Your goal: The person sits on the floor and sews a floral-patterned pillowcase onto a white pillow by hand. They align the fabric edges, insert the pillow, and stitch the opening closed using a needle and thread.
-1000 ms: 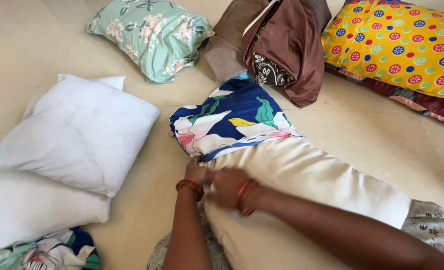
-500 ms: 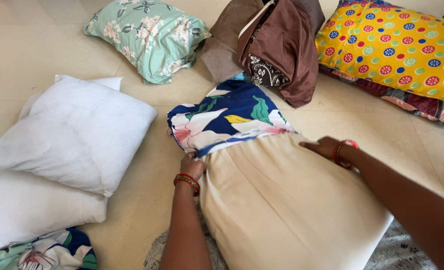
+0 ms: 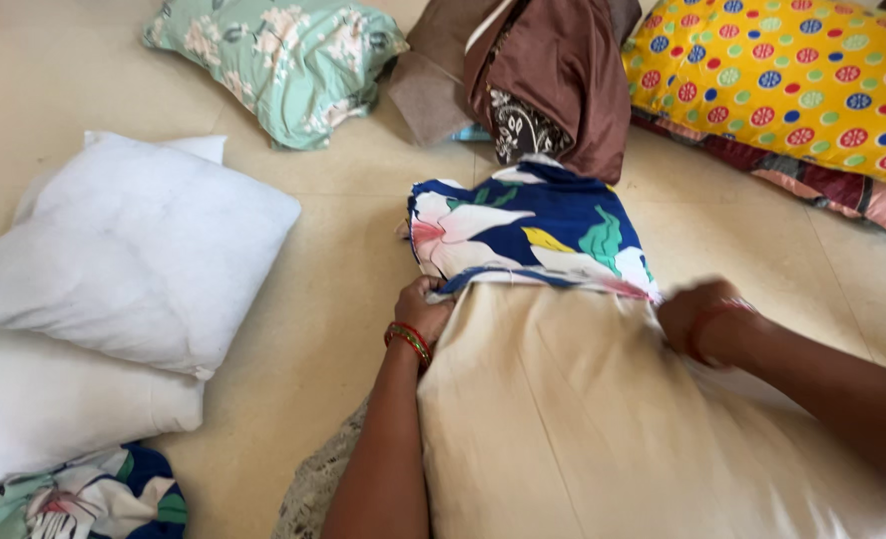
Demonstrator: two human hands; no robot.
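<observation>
Our left hand (image 3: 425, 307) and right hand (image 3: 700, 317) grip the blue floral cotton pillowcase (image 3: 528, 235); only the cream fabric pillow's (image 3: 583, 419) end is covered, most remains bare.

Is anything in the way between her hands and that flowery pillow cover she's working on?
Nothing visible is. The left hand and the right hand each grip the open edge of the blue floral cover, one at each side of the cream pillow inside it.

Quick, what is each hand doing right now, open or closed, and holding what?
Left hand: closed on the edge of the floral pillowcase.
Right hand: blurred, at the pillowcase's other edge on the cream pillow; grip cannot be told.
</observation>
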